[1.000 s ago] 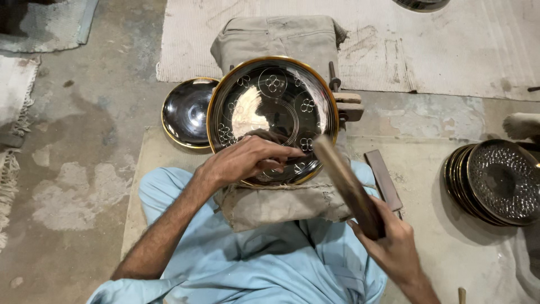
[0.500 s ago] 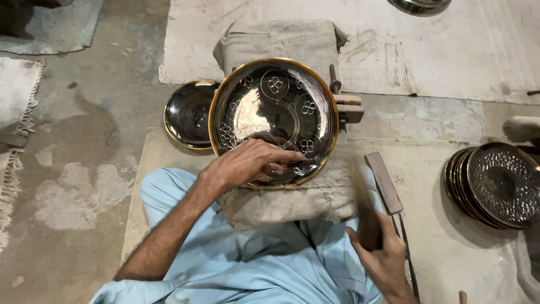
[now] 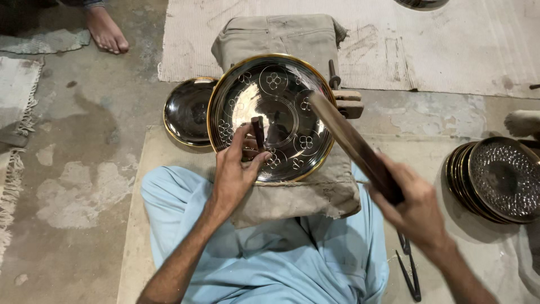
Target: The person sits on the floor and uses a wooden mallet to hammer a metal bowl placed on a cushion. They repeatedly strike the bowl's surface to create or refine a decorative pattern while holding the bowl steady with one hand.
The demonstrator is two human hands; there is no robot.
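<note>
Left hand (image 3: 233, 171) pinches a small dark metal punch (image 3: 258, 130) upright w/ thumb & fingers (image 3: 241, 138), tip set on the large round shiny metal plate w/ gold rim & engraved flowers (image 3: 281, 95). Plate sits tilted on a beige folded cloth cushion (image 3: 298, 197), centre of scene, just far of the person's lap in light blue cloth (image 3: 270, 264).

Right hand (image 3: 419, 211) is clenched round a long dark wooden mallet (image 3: 351, 141), raised at an angle, its far end over the plate's right edge; blurred.

Left of the big plate, partly under it: smaller dark round bowl w/ gold rim (image 3: 188, 110). Far right: stack of patterned metal plates (image 3: 500, 180). Near right on floor: black metal tongs (image 3: 409, 270). Far left: another person's bare foot (image 3: 106, 28).
</note>
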